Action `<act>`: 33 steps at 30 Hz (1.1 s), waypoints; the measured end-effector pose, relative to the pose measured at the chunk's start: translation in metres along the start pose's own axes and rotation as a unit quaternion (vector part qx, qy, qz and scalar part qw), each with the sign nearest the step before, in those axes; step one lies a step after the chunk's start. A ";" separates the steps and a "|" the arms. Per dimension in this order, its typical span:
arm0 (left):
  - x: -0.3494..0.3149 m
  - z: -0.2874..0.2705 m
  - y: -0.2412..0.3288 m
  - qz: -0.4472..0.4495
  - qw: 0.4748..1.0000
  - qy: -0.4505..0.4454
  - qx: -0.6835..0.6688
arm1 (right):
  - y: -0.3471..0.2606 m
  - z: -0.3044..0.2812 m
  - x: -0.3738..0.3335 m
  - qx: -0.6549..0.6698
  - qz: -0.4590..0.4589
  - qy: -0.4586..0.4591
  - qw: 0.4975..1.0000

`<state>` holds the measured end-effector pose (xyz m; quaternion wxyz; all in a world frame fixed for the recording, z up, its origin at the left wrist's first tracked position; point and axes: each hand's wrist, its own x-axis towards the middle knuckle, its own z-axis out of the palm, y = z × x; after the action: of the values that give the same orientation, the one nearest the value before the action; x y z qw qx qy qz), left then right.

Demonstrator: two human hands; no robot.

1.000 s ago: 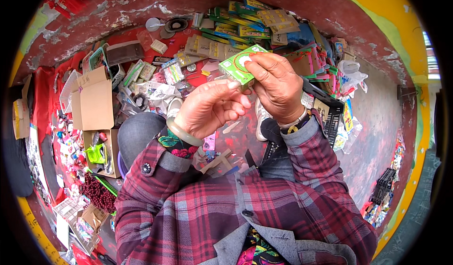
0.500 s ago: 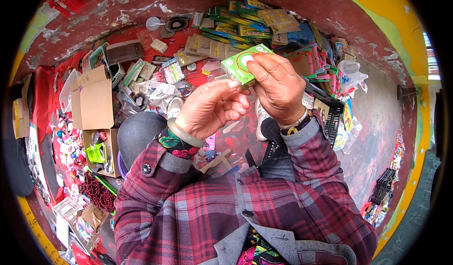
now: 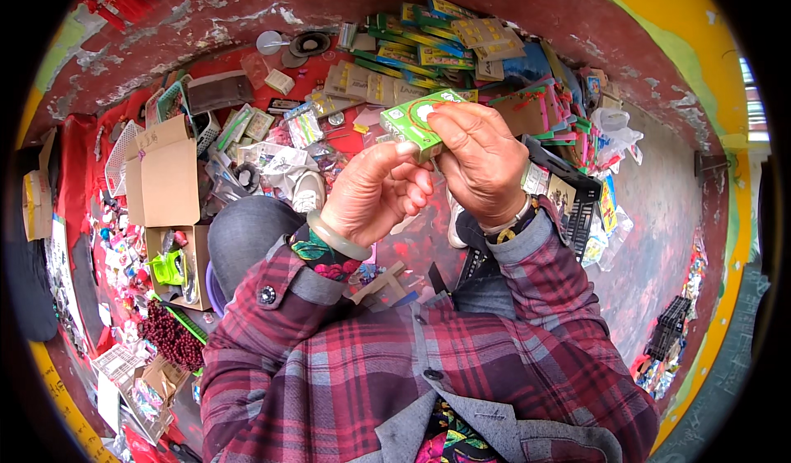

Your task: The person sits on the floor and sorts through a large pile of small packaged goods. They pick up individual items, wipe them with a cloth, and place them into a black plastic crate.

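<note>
A small green cardboard box (image 3: 401, 125) with a white patch on its top is held up in front of me. A thin reddish-brown band (image 3: 416, 107) curves over its top face. My right hand (image 3: 484, 162) grips the box's right end, thumb and fingers pressed against it. At the near left corner, the thumb of my left hand (image 3: 371, 189) presses on the box, its other fingers curled below. Whether those fingertips also touch the underside is hidden.
An open cardboard box (image 3: 169, 183) stands at the left beside scattered trinkets. Stacked flat packages (image 3: 428, 43) lie at the far side. A black plastic crate (image 3: 581, 203) sits at my right, near pink and green boards (image 3: 540, 109). Dark red beads (image 3: 171, 335) lie lower left.
The green box has shifted slightly left and down and tilted flatter. My right fingers have moved a little lower with it. The left thumb stays at its corner.
</note>
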<state>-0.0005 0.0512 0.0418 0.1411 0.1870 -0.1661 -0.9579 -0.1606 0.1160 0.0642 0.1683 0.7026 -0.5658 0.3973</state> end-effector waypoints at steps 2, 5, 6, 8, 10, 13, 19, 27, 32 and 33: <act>0.002 -0.002 -0.002 0.009 1.000 -0.001 -0.002 | 0.000 0.002 0.000 0.010 0.007 0.002 1.000; 0.003 -0.002 -0.002 0.022 1.000 0.008 -0.005 | 0.001 0.003 -0.001 0.013 0.014 0.001 1.000; 0.003 -0.001 -0.002 0.026 1.000 0.009 -0.007 | 0.000 0.003 -0.001 0.013 0.015 0.001 1.000; 0.004 -0.002 -0.002 0.032 0.999 0.008 -0.016 | 0.000 0.004 -0.001 0.014 0.018 0.002 1.000; 0.005 -0.004 -0.003 0.035 0.999 0.005 -0.030 | 0.000 0.005 -0.002 0.017 0.020 0.006 1.000; 0.006 0.000 -0.002 0.030 0.999 0.002 -0.033 | -0.001 0.003 0.000 0.015 0.019 0.012 1.000; 0.014 -0.010 -0.004 0.040 0.998 0.028 -0.030 | -0.002 0.006 -0.002 0.001 0.010 -0.001 1.000; 0.013 -0.002 -0.003 0.068 0.997 -0.027 0.001 | 0.001 0.002 -0.001 0.039 0.043 0.018 0.998; 0.011 0.000 -0.002 0.079 0.993 -0.061 0.056 | 0.004 0.000 -0.002 0.036 0.044 0.024 0.998; 0.012 -0.002 -0.001 0.077 0.993 -0.073 0.044 | 0.004 -0.001 -0.002 0.035 0.043 0.022 0.998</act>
<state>-0.0102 0.0479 0.0358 0.1933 0.1095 -0.2317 -0.9471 -0.1648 0.1166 0.0623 0.1389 0.6742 -0.5772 0.4393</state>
